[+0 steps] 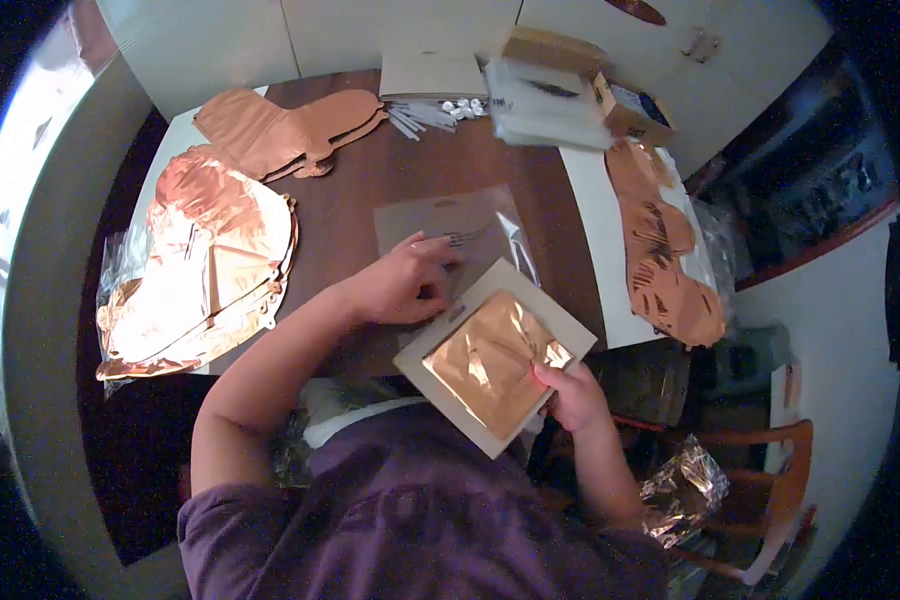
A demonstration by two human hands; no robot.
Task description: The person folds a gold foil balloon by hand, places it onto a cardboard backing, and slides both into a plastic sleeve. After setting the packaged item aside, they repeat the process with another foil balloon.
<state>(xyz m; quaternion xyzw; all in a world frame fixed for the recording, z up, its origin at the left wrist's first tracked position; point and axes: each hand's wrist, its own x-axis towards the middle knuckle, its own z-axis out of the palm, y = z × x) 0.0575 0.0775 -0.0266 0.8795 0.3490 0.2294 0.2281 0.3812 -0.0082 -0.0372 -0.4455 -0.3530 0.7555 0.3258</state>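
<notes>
A folded copper-coloured foil piece lies on a pale square card. My right hand grips both at their right corner, thumb on top, above the front edge of the table. On the brown tabletop rests a clear plastic bag with small dark print. My left hand reaches over the bag's lower part, its index finger stretched out on the plastic beside the print and its other fingers curled. Nothing shows in its grasp.
Shiny foil sheets cover the table's left, with matte ones behind. More foil lies at the right. A stack of clear bags, an open box and white strips stand at the back. A chair is lower right.
</notes>
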